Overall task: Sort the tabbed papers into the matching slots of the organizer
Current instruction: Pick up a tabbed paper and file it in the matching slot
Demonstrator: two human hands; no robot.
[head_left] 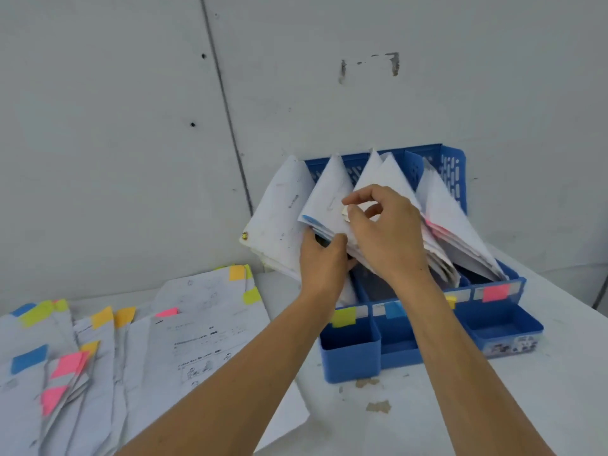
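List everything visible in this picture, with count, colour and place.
organizer: one, blue, right of centre.
filed papers: several bundles, white, leaning in the organizer's slots.
slot labels: four, yellow, blue, one half hidden, pink, organizer's front.
loose papers: many, white with yellow, orange, blue, pink tabs, left.
table: one, white, underneath.
wall: one, grey, behind.
left hand: one, grips filed papers.
right hand: one, fingers pinch a filed sheet.

No text can be read — print on the loose papers (197,343) and organizer (427,340) sticker is too blurred.
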